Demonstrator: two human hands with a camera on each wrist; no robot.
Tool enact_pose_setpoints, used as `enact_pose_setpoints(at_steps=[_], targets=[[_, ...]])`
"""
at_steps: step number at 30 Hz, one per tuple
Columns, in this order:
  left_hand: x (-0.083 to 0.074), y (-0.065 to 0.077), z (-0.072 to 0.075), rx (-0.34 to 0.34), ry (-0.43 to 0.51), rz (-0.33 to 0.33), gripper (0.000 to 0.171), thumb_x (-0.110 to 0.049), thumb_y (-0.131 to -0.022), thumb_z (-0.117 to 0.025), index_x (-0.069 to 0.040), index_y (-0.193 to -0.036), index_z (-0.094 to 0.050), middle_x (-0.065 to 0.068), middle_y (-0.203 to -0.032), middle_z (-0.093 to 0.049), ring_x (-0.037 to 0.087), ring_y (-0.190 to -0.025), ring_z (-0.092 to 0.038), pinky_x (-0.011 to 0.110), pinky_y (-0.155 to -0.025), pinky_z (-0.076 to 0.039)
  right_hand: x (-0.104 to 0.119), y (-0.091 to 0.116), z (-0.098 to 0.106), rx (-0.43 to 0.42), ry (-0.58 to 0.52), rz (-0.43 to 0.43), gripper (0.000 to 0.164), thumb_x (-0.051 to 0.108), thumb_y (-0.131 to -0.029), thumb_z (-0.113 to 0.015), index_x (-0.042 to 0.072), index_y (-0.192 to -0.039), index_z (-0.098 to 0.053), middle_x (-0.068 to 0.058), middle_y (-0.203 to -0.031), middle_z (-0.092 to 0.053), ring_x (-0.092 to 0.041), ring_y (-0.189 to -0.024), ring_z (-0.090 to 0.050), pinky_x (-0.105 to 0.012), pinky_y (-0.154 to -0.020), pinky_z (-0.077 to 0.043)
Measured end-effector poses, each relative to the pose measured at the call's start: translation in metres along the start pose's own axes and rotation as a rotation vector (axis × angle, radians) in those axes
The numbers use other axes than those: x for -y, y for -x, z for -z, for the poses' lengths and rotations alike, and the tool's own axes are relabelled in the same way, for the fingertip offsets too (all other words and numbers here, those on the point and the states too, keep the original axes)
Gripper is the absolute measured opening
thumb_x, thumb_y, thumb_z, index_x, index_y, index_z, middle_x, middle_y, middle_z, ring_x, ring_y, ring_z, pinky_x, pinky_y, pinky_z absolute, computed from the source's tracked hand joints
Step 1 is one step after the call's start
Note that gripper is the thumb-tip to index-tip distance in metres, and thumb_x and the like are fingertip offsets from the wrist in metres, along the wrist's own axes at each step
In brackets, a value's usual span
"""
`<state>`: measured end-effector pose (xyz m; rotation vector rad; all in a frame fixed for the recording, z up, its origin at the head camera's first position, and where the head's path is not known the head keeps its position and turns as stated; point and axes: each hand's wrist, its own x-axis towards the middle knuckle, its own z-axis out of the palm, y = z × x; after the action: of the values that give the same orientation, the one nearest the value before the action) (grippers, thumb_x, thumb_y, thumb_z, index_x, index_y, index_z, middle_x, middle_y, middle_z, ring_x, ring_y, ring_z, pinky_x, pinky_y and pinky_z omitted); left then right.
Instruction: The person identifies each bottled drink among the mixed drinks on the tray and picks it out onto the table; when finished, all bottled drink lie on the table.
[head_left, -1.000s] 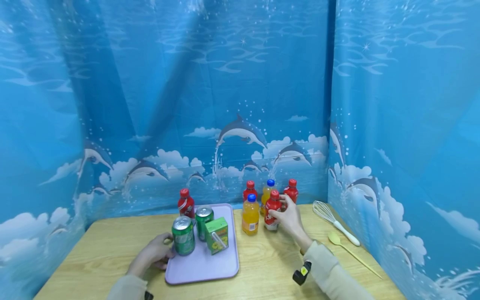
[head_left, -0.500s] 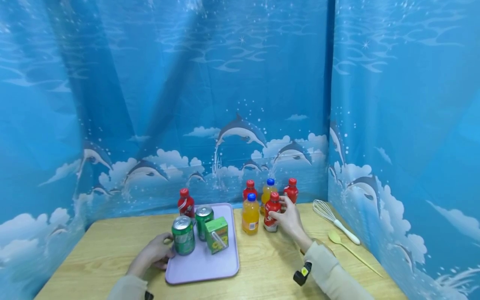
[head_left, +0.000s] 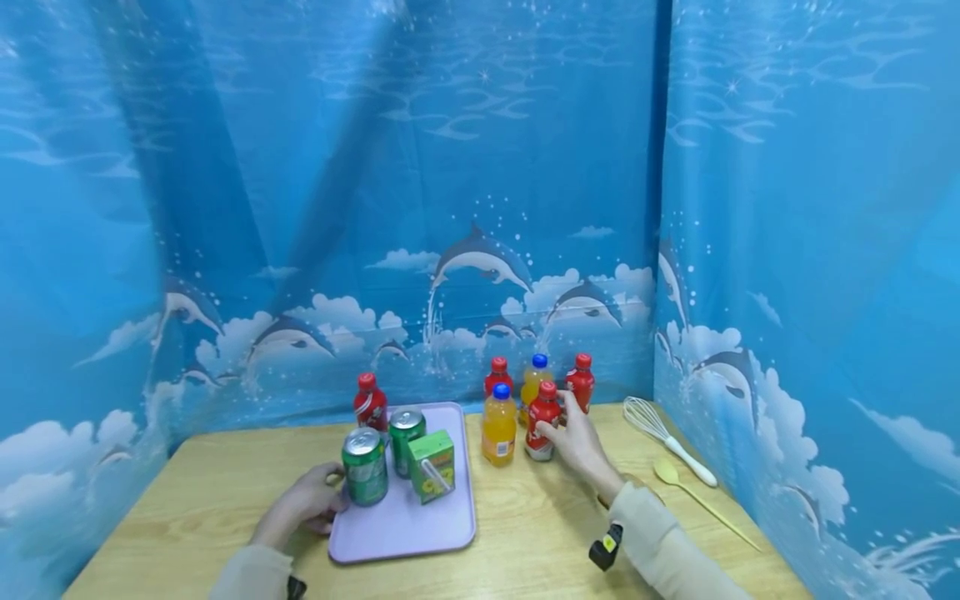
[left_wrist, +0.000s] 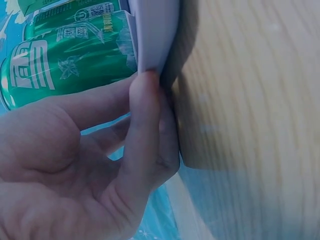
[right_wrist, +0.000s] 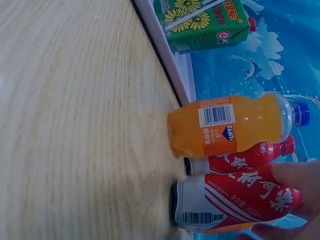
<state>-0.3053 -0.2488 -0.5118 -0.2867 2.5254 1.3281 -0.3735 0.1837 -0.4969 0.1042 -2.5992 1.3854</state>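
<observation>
My left hand (head_left: 303,504) pinches the left rim of the lilac tray (head_left: 397,537); in the left wrist view, a fingertip presses the tray's edge close beside a green can (left_wrist: 70,65). Two green drink cans (head_left: 365,479) and a green drink carton (head_left: 431,479) with a straw stand on the tray. To the right, my right hand (head_left: 579,435) grips a red cola bottle (head_left: 543,429) near its top, thumb on the near side. The bottle is upright, its base low at the tabletop. An orange soda bottle (right_wrist: 225,125) with a blue cap stands just left of it.
Behind the gripped bottle stand two more red bottles (head_left: 580,385) and another orange soda bottle (head_left: 534,390). One red bottle (head_left: 370,408) is at the tray's back left corner. A whisk (head_left: 667,437) and a yellow spoon (head_left: 697,496) lie at right. A blue dolphin curtain (head_left: 480,183) encloses the table.
</observation>
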Motion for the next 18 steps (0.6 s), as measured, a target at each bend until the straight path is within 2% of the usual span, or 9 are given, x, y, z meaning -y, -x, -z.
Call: enact_pose_setpoints(at_steps=[4, 7, 9, 11, 13, 18], targets=[[0.002, 0.003, -0.001, -0.002, 0.014, -0.03, 0.072, 0.012, -0.083, -0.065, 0.013, -0.149, -0.037, 0.022, -0.094, -0.06, 0.025, -0.072, -0.064, 0.029, -0.057, -0.062, 0.011, 0.005, 0.001, -0.078, 0.047, 0.072, 0.075, 0.026, -0.097, -0.074, 0.007, -0.158, -0.035, -0.024, -0.16, -0.039, -0.045, -0.142, -0.051, -0.061, -0.12, -0.045], [0.002, 0.004, -0.002, -0.008, 0.009, -0.027, 0.072, 0.012, -0.082, -0.065, 0.013, -0.149, -0.037, 0.021, -0.093, -0.06, 0.025, -0.071, -0.063, 0.029, -0.056, -0.062, 0.034, 0.014, -0.002, -0.181, 0.073, 0.241, 0.072, 0.026, -0.097, -0.075, 0.007, -0.157, -0.039, -0.02, -0.161, -0.037, -0.041, -0.142, -0.049, -0.06, -0.12, -0.047], [0.002, 0.004, -0.002, -0.012, 0.002, -0.019, 0.072, 0.012, -0.082, -0.065, 0.012, -0.149, -0.038, 0.021, -0.093, -0.06, 0.024, -0.071, -0.063, 0.029, -0.056, -0.062, 0.054, 0.02, -0.008, -0.21, 0.083, 0.379, 0.069, 0.024, -0.098, -0.075, 0.007, -0.156, -0.042, -0.018, -0.16, -0.039, -0.038, -0.143, -0.047, -0.06, -0.12, -0.047], [0.002, 0.003, -0.002, -0.014, -0.001, -0.014, 0.072, 0.012, -0.082, -0.065, 0.012, -0.149, -0.038, 0.021, -0.093, -0.06, 0.024, -0.07, -0.063, 0.029, -0.056, -0.062, 0.075, 0.025, -0.016, -0.183, 0.09, 0.479, 0.068, 0.024, -0.099, -0.073, 0.009, -0.157, -0.042, -0.015, -0.161, -0.041, -0.035, -0.146, -0.047, -0.059, -0.12, -0.048], [0.002, 0.002, -0.001, -0.017, -0.001, -0.013, 0.071, 0.012, -0.082, -0.064, 0.011, -0.149, -0.039, 0.021, -0.095, -0.059, 0.024, -0.07, -0.062, 0.029, -0.056, -0.062, 0.095, 0.029, -0.026, -0.111, 0.084, 0.524, 0.07, 0.028, -0.099, -0.072, 0.013, -0.159, -0.039, -0.013, -0.163, -0.04, -0.033, -0.148, -0.046, -0.057, -0.119, -0.049], [0.001, -0.001, -0.001, -0.018, 0.002, -0.017, 0.071, 0.012, -0.083, -0.064, 0.011, -0.15, -0.039, 0.022, -0.098, -0.059, 0.024, -0.07, -0.063, 0.029, -0.056, -0.062, 0.13, 0.029, -0.054, 0.091, 0.059, 0.489, 0.078, 0.038, -0.1, -0.07, 0.018, -0.165, -0.031, -0.01, -0.167, -0.036, -0.031, -0.152, -0.043, -0.058, -0.121, -0.047]])
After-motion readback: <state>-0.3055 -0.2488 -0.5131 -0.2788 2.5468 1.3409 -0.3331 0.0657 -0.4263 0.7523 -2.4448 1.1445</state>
